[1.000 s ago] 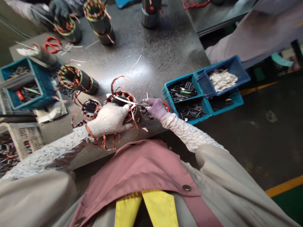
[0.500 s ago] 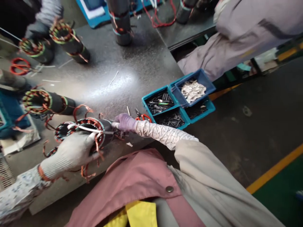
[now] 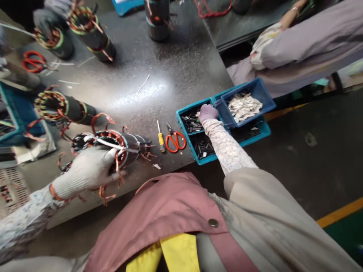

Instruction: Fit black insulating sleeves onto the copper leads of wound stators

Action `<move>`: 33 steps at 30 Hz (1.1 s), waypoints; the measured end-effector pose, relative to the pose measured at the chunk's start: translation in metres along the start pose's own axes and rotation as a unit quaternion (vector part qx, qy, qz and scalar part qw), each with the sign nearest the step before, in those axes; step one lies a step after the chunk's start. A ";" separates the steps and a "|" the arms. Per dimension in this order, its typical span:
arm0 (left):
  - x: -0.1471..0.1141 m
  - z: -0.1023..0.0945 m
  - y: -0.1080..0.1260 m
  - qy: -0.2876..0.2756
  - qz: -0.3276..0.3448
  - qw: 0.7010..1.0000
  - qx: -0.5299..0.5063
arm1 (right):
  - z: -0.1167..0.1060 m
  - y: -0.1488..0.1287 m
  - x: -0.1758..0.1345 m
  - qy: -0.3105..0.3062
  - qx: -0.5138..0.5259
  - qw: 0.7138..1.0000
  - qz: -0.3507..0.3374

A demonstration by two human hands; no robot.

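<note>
My left hand [image 3: 89, 168], in a white knitted glove, is closed round the near end of a motor stator [image 3: 132, 151] lying on its side. A white sleeve [image 3: 107, 143] runs beside the thumb over the copper windings. My right hand [image 3: 208, 112], in a purple glove, dips into a blue divided bin [image 3: 195, 158] among short black tubes [image 3: 191, 122]; its fingertips are hidden. Between the stator and the bin lie a yellow-handled screwdriver [image 3: 161, 141] and red-handled scissors [image 3: 176, 142].
Other stators [image 3: 52, 105] stand or lie on the dark metal table [image 3: 127, 87]. A smaller blue box [image 3: 266, 100] of pale scraps rests on the bin. Another person's gloved hand [image 3: 47, 24] is on a stator at upper left. A person's sleeve [image 3: 306, 45] crosses the upper right.
My right hand has left the far end of the stator and moved right into the bin, uncovering the screwdriver and scissors. My left hand stays on the stator; the view has shifted slightly.
</note>
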State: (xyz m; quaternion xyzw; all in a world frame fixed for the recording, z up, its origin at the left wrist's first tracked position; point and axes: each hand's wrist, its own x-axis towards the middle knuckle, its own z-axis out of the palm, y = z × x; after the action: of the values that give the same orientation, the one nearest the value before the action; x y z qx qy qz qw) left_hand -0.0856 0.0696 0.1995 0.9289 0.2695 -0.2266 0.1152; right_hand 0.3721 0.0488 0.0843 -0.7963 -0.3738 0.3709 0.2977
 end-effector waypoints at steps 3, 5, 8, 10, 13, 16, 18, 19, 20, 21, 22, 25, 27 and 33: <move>0.000 -0.005 0.003 0.007 0.004 1.000 0.006 | 0.007 0.010 0.006 0.066 -0.087 0.994 0.002; 0.001 -0.006 0.005 0.013 0.006 1.000 0.007 | 0.000 0.013 0.004 0.109 -0.166 0.980 0.008; 0.002 -0.006 0.006 0.013 0.006 1.000 0.001 | -0.022 0.006 -0.008 0.105 -0.202 0.974 -0.014; 0.003 -0.006 0.007 0.014 0.001 1.000 -0.003 | -0.031 -0.007 -0.027 0.089 -0.172 0.979 -0.059; 0.003 -0.006 0.007 0.018 -0.006 1.000 -0.011 | -0.010 -0.032 -0.075 0.137 -0.115 0.981 -0.075; 0.003 -0.006 0.007 0.021 -0.020 0.999 -0.022 | 0.058 -0.044 -0.128 0.127 -0.005 0.992 -0.015; 0.002 -0.007 0.006 0.015 -0.030 0.999 -0.022 | 0.112 -0.042 -0.151 0.079 0.072 0.994 0.032; 0.001 -0.008 0.006 0.015 -0.031 0.999 -0.017 | 0.136 -0.039 -0.157 0.052 0.158 0.984 0.070; 0.001 -0.009 0.006 0.015 -0.028 0.999 -0.008 | 0.156 -0.035 -0.160 0.035 0.235 0.966 0.098; 0.000 -0.010 0.006 0.016 -0.023 1.000 0.003 | 0.171 -0.031 -0.161 0.024 0.307 0.944 0.119; -0.001 -0.010 0.006 0.016 -0.019 1.000 0.015 | 0.183 -0.026 -0.161 0.024 0.359 0.924 0.130; 0.000 -0.009 0.005 0.010 -0.037 0.998 0.048 | 0.202 -0.013 -0.159 0.060 0.391 0.911 0.117; 0.001 -0.005 0.002 0.017 -0.057 0.996 0.064 | 0.210 -0.006 -0.158 0.096 0.378 0.916 0.098; -0.001 0.006 -0.008 0.099 -0.032 0.992 0.070 | 0.238 0.006 -0.157 0.157 0.351 0.923 0.013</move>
State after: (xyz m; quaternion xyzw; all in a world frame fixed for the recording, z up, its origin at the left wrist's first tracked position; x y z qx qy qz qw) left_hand -0.0926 0.0738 0.1940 0.9435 0.2923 -0.1552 0.0149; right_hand 0.1110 -0.0359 0.0072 -0.6938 -0.1577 0.3522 0.6080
